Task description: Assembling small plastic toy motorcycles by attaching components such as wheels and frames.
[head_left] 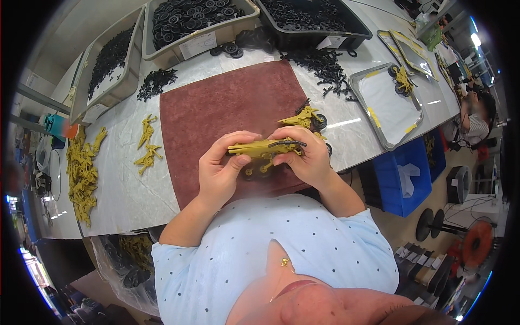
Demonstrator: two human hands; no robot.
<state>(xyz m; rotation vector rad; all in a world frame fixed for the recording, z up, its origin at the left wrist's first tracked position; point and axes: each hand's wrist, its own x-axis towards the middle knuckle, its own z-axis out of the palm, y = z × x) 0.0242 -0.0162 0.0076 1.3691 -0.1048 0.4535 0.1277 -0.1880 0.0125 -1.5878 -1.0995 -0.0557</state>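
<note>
Both hands hold a yellow toy motorcycle body (259,148) above the near part of a dark red cloth mat (227,103). My left hand (219,165) grips its left end, thumb below and fingers behind. Closed around the other end is my right hand (310,157), beside a thin black piece that looks like a handlebar (287,143). Just beyond the right hand, at the mat's right edge, lies another yellow toy motorcycle (303,117) with black wheels, partly hidden by that hand. Two loose yellow bodies (147,146) lie left of the mat.
Along the back stand a bin of black wheels (203,46), a bin of small black parts (132,59) and a black bin (346,38). Yellow bodies (81,179) pile up at far left. A metal tray (379,97) holds a wheeled motorcycle; below it is a blue crate (387,179).
</note>
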